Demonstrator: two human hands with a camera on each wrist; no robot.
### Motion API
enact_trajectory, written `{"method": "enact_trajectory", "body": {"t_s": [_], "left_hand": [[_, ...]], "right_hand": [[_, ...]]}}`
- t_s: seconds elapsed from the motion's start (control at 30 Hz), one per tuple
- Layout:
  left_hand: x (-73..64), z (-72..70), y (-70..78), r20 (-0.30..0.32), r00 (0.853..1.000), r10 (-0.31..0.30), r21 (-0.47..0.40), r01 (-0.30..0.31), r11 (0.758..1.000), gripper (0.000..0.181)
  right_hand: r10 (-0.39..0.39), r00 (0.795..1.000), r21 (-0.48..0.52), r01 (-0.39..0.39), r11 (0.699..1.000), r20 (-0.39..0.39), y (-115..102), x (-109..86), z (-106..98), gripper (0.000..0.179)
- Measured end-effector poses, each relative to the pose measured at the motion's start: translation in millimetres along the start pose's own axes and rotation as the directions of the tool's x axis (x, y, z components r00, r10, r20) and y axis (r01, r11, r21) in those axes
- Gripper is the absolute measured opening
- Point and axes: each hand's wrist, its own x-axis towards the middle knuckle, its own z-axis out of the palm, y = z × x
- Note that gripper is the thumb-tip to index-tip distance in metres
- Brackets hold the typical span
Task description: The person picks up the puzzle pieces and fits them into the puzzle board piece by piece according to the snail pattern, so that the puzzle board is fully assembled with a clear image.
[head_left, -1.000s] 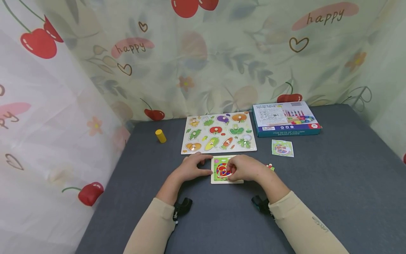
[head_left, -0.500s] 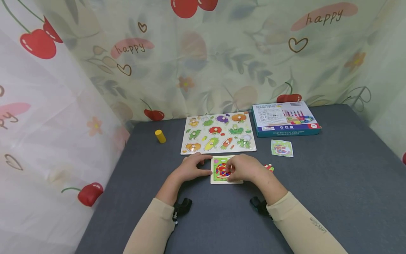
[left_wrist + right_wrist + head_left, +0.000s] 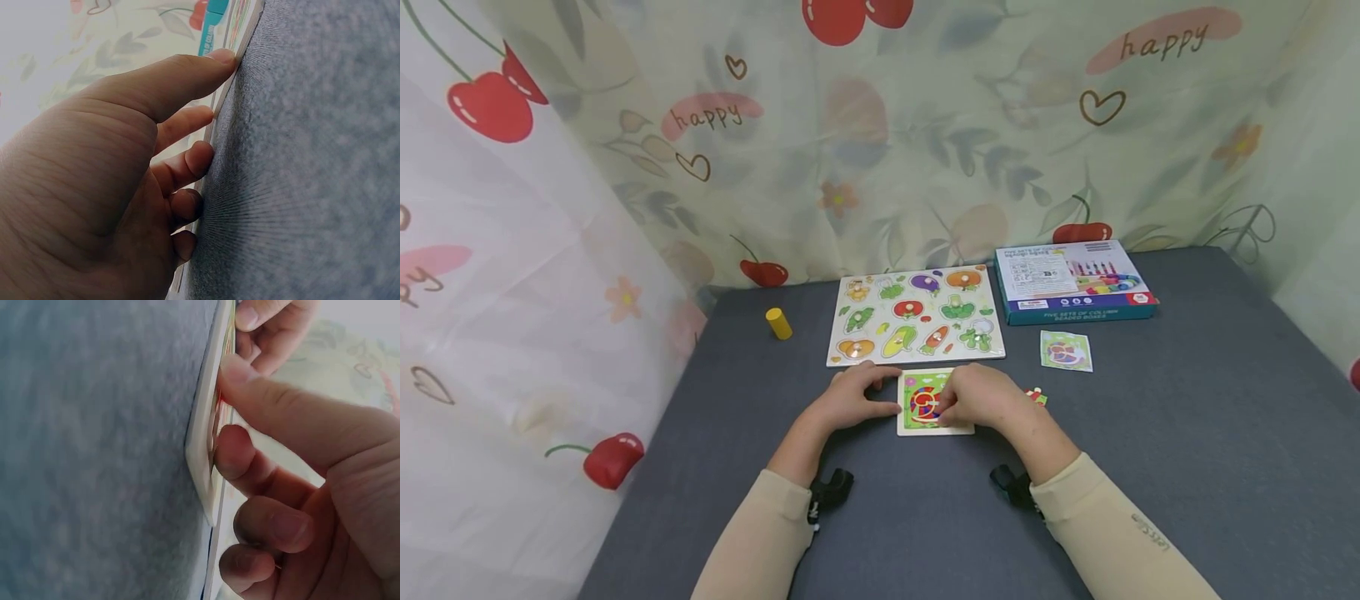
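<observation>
A small square puzzle board [image 3: 917, 432] with a pale rim lies on the table, its green face showing a red, blue and yellow spiral picture. My left hand [image 3: 850, 397] touches the board's left edge with spread thumb and index finger; the other fingers sit loosely bent in the left wrist view. Over the board's right half, my right hand [image 3: 981, 396] pinches a puzzle piece [image 3: 217, 415] between thumb and index finger, low against the board's face. The hand hides most of that piece. Several loose puzzle pieces [image 3: 1037, 397] lie beside my right wrist, partly covered by it.
Behind the small board lies a large vegetable peg puzzle [image 3: 887, 321]. A boxed bead set [image 3: 1078, 283] stands at the back right, with a small picture card [image 3: 1067, 351] in front. A yellow cylinder [image 3: 778, 323] stands at the left. A printed curtain [image 3: 910, 167] hangs behind the table.
The right fingers have shifted slightly on the board, and the spiral's pale raised edge beside them has dropped lower and flatter. My left hand keeps its place at the left edge.
</observation>
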Motion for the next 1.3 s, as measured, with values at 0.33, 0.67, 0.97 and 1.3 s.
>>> {"method": "enact_trajectory", "body": {"t_s": [0.33, 0.67, 0.97, 1.3], "left_hand": [[1.8, 2.3, -3.0, -0.004, 1.000, -0.002, -0.005, 0.002, 1.000, 0.057], [2.4, 2.4, -1.2, 0.002, 1.000, 0.010, -0.007, -0.010, 1.000, 0.057], [2.8, 1.9, -3.5, 0.005, 1.000, 0.008, -0.007, -0.008, 1.000, 0.058], [1.9, 2.7, -4.8, -0.001, 1.000, 0.005, -0.016, -0.005, 1.000, 0.057]], "right_hand": [[-0.052, 0.998, 0.060, 0.050, 0.997, 0.031, 8, -1.1, -4, 0.010], [-0.136, 0.991, 0.093, 0.133, 0.987, 0.021, 5, -11.0, -19, 0.026], [-0.173, 0.984, 0.075, 0.175, 0.982, -0.032, -3, -20.2, -32, 0.036], [-0.167, 0.982, 0.095, 0.175, 0.980, -0.091, -11, -39.1, -50, 0.038]]}}
